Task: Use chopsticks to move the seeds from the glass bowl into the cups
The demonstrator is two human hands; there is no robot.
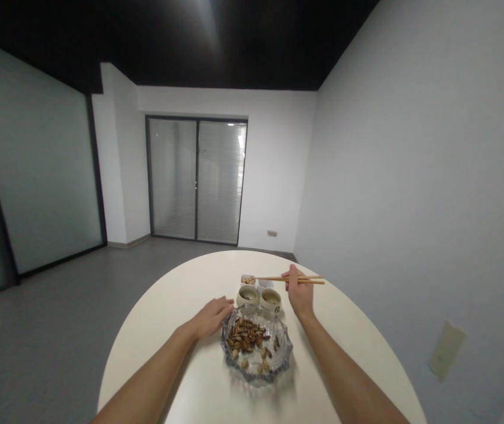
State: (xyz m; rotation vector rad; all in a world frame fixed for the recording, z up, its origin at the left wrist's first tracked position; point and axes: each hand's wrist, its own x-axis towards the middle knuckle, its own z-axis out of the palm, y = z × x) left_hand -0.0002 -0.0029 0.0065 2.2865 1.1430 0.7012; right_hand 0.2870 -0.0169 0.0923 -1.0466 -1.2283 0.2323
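My right hand [296,287] is closed round a pair of wooden chopsticks [273,278]. Their tips reach left to a small white cup [248,281] with pale nut-like pieces in it. Beside that cup, under the chopsticks, is a second white cup [265,284]. Two cream bowls [271,299] stand side by side in front of the cups; the left one [247,296] has a few small bits inside. Fingers stretched out, my left hand [214,313] lies at the upper left rim of a glass bowl [287,348] that contains brown, long seeds or nuts and several round tan nuts.
All of this stands on a round white table [163,312]. A white wall [411,176] runs close along the right side, with a pale plate [447,351] on it. Glass doors [196,179] with blinds are at the back, and frosted glass panels [48,165] on the left.
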